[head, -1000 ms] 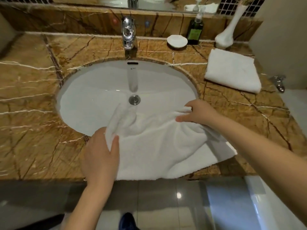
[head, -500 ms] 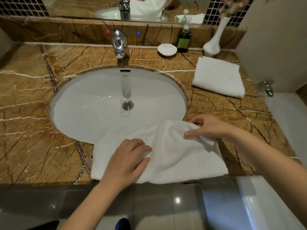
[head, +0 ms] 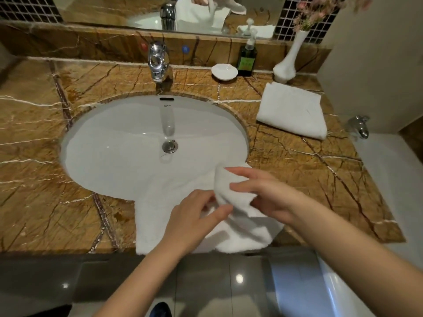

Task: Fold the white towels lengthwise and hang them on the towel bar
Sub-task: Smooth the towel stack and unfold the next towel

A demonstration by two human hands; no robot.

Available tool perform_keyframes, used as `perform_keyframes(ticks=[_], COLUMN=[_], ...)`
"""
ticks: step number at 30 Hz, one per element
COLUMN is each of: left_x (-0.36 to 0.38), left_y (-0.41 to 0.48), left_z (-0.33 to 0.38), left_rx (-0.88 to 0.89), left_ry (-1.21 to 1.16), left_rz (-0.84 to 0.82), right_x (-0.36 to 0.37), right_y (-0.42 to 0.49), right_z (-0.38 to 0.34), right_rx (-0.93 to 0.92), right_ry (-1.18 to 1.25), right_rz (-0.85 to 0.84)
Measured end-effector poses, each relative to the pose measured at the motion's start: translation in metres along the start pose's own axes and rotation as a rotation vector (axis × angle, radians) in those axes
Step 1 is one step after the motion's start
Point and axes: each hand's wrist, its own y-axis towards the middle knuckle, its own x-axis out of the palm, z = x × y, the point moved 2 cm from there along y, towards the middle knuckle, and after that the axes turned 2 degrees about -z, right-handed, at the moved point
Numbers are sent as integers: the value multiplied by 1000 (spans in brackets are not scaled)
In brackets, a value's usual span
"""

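Note:
A white towel (head: 164,225) lies over the front rim of the sink (head: 128,143) and the marble counter (head: 36,202), its near edge at the counter's front. My right hand (head: 263,193) grips a raised, bunched fold of this towel between fingers and thumb. My left hand (head: 194,220) pinches the same towel just left of and below that fold. A second white towel (head: 293,110) lies folded on the counter at the back right, apart from both hands. No towel bar is in view.
A chrome faucet (head: 158,62) stands behind the sink. A white soap dish (head: 224,70), a green soap bottle (head: 247,58) and a white vase (head: 288,60) with flowers line the back ledge under the mirror. A white bathtub rim (head: 389,179) with a tap (head: 360,124) lies right.
The hands have come together over the towel's right part. My right hand lifted a towel edge and carried it left; my left hand moved right and now pinches the cloth. The view tilted up.

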Motion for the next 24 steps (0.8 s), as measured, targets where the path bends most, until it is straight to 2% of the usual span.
perform_keyframes(ticks=[3, 4, 5, 7, 9, 10, 11, 12, 13, 15, 19, 24], left_x=[3, 3, 2, -3, -6, -7, -7, -6, -5, -3, -2, -12], left_y=[-3, -2, -2, 0, 0, 0, -1, -2, -2, -2, 1, 5], left_z=[3, 1, -1, -4, -5, -4, -3, -3, -2, -4, -9, -13], left_rx=[-117, -159, -189, -212, -220, -219, -217, -214, -214, -212, -239, -188], left_ry=[-189, -264, -335, -448, -518, -530, -540, -548, -559, -587, -702, -1002], left_rz=[8, 27, 44, 57, 58, 55, 54, 53, 51, 57, 76, -54], right_x=[29, 35, 37, 29, 8, -4, -14, -21, -23, -20, 1, 46], right_y=[6, 6, 4, -5, -16, -22, -25, -26, -23, -16, -5, 6], right_z=[10, 12, 15, 20, 35, 44, 54, 63, 70, 73, 48, 15], right_rx=[-32, -70, -158, -361, -448, -425, -349, -243, -150, -71, -255, -418], right_ry=[202, 209, 104, -222, -419, -375, -235, -76, 33, 43, -40, -290], right_rz=[-32, -29, 12, 207, 568, 741, 847, 867, 822, 728, 702, 422])
